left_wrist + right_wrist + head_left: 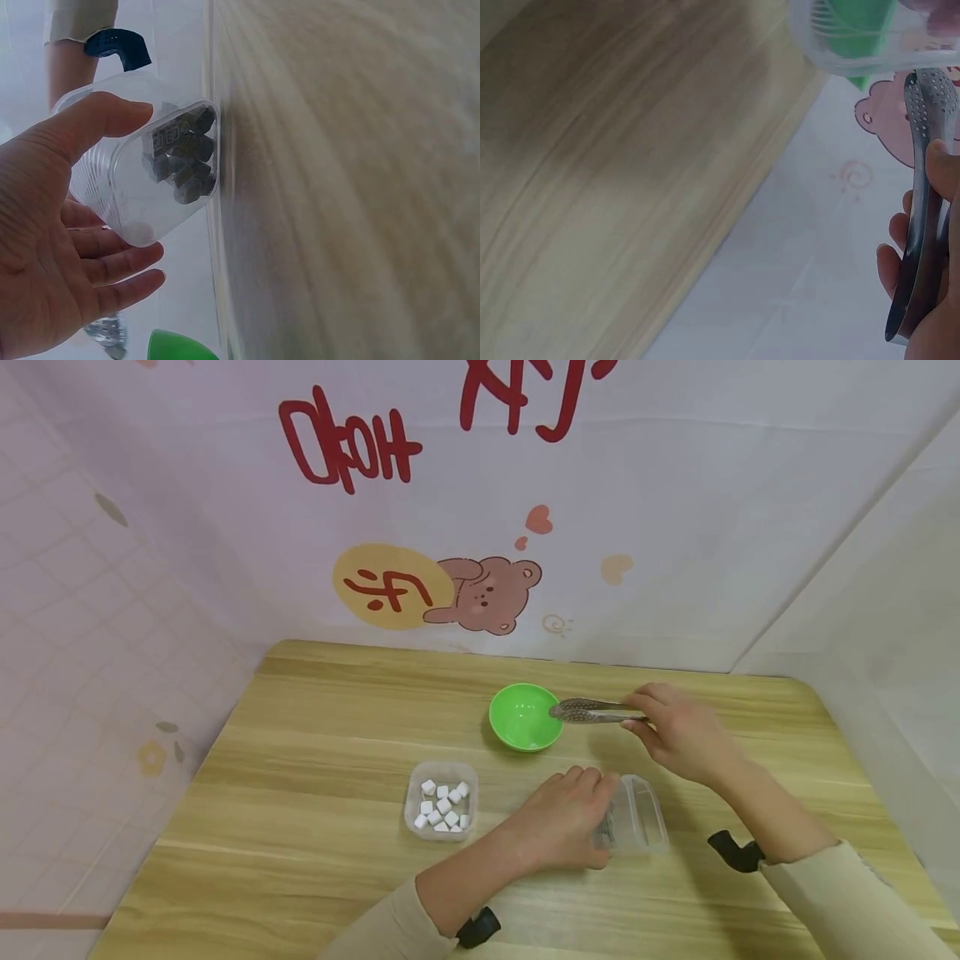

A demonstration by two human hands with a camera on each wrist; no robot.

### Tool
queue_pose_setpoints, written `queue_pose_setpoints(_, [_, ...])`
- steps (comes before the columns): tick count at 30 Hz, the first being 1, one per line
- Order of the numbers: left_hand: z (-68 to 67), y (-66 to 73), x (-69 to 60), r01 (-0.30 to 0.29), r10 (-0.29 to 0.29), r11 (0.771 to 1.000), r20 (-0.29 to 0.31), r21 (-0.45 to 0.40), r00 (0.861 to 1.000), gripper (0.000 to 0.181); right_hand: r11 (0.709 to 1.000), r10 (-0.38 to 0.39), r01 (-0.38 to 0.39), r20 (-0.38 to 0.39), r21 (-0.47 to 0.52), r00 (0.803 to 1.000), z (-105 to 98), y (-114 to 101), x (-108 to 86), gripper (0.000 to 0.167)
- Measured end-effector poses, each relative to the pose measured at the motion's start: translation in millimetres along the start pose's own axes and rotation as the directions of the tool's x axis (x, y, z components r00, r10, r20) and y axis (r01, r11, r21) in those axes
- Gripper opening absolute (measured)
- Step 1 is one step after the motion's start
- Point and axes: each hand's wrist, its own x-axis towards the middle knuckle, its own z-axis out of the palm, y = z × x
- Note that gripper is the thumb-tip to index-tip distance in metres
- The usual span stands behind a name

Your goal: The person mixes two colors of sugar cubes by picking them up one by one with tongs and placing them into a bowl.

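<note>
My left hand (562,818) grips a clear plastic container (161,206), thumb over its near rim and fingers along its side. Dark grey chunks (187,154) lie together inside it, partly hidden by the hand in the head view. Whether the container touches the table is unclear. My right hand (686,735) holds metal tongs (588,711) with perforated tips. Those tips hover at the right rim of a green bowl (522,714), and I see nothing pinched between them. In the right wrist view, the tongs (922,202) stand out against the wall.
A second clear container (443,768) with several white cubes (443,807) stands left of my left hand. The wooden table (300,760) meets a printed cloth wall (660,527) behind the bowl. Black straps or mounts (735,852) sit at both wrists.
</note>
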Motion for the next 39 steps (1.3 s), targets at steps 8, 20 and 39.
queue_pose_setpoints(8, [-0.1,1.5,1.7,-0.002,0.002,1.000,0.009,0.016,1.000,0.090,0.999,0.050,-0.050,-0.007,0.018,0.999,0,2,-14.3,0.029])
queue_pose_setpoints(20, [0.6,-0.5,1.6,0.009,-0.009,1.000,-0.002,-0.009,1.000,0.082,0.994,0.106,-0.107,-0.065,-0.017,0.992,-31,7,-46.0,0.063])
queue_pose_setpoints(39, [0.6,1.1,1.2,0.013,-0.014,1.000,-0.012,-0.018,1.000,0.074,0.991,0.073,-0.085,-0.115,-0.108,0.991,-65,-2,-102.6,0.067])
